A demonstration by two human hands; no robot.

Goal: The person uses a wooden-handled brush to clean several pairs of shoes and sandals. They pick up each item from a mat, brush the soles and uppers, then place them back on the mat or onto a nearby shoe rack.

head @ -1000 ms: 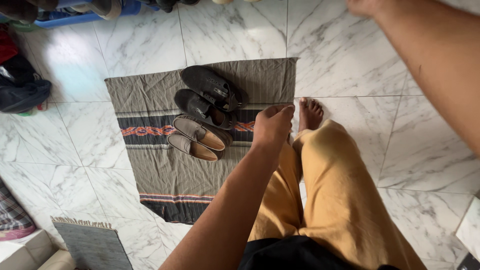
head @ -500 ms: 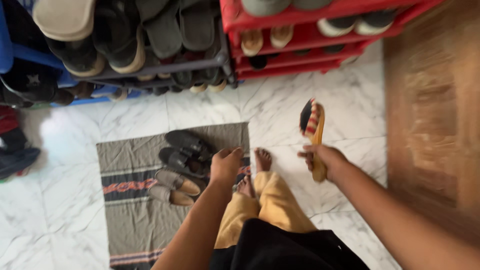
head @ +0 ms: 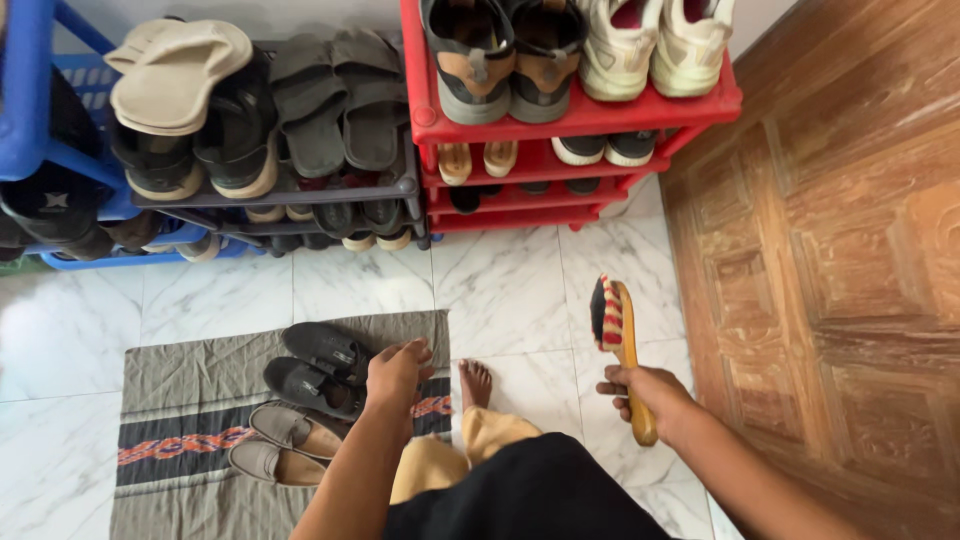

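My right hand grips the wooden handle of a shoe brush with dark and red-and-white bristles, held above the marble floor. My left hand hangs with loosely curled fingers and holds nothing, just right of a pair of black shoes on a grey striped mat. A pair of beige loafers lies in front of the black pair. My bare foot and yellow trouser leg stand at the mat's right edge.
A red shoe rack with sneakers and sandals stands against the wall ahead. A dark rack and a blue rack full of shoes fill the left. A carved wooden door runs along the right.
The view has tilted up from the mat to the shoe racks. My right hand with the brush has come into view and now sits lower right. My left hand stays beside the black shoes.
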